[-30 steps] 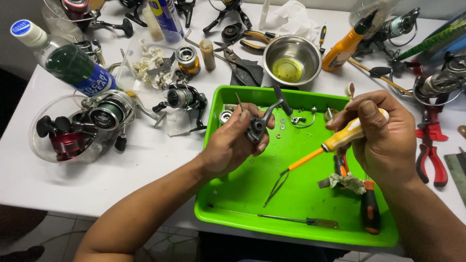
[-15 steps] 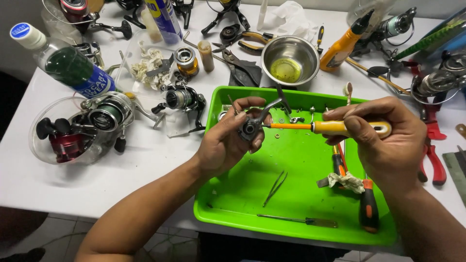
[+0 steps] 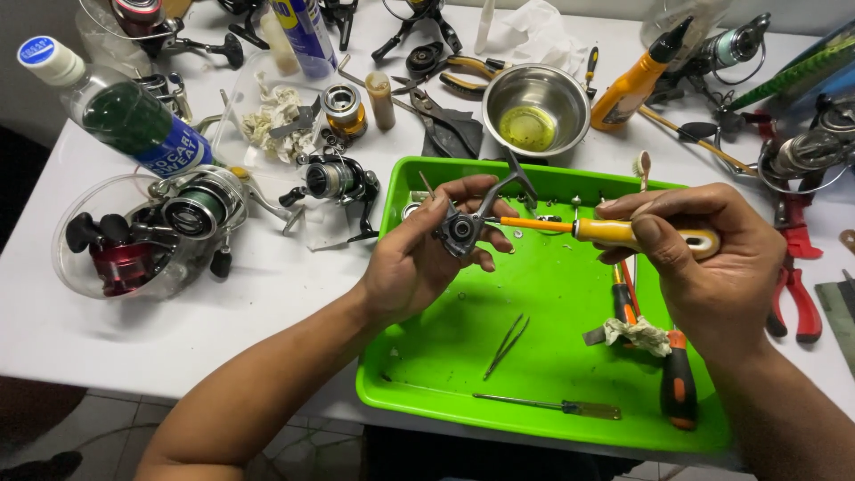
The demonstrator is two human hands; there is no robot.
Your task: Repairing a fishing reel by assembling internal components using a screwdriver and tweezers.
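Two hands work above a green tray [image 3: 445,356] that sits at the near edge of the white bench [image 3: 294,294], seen from the head camera. The left hand [image 3: 414,258] grasps a small grey reel body [image 3: 460,230], held over the far left part of the tray, its thin arm pointing up toward the far rim. The right hand [image 3: 712,267] is clenched around the yellow handle of a screwdriver [image 3: 614,232], held level, with its orange shaft and tip meeting the reel body from the right. On the tray floor lie tweezers [image 3: 506,346] near the middle, a slim screwdriver [image 3: 552,406] along the near rim, and an orange-and-black tool [image 3: 677,387] at the near right corner. A steel bowl [image 3: 536,107] with yellow liquid stands just beyond the far rim
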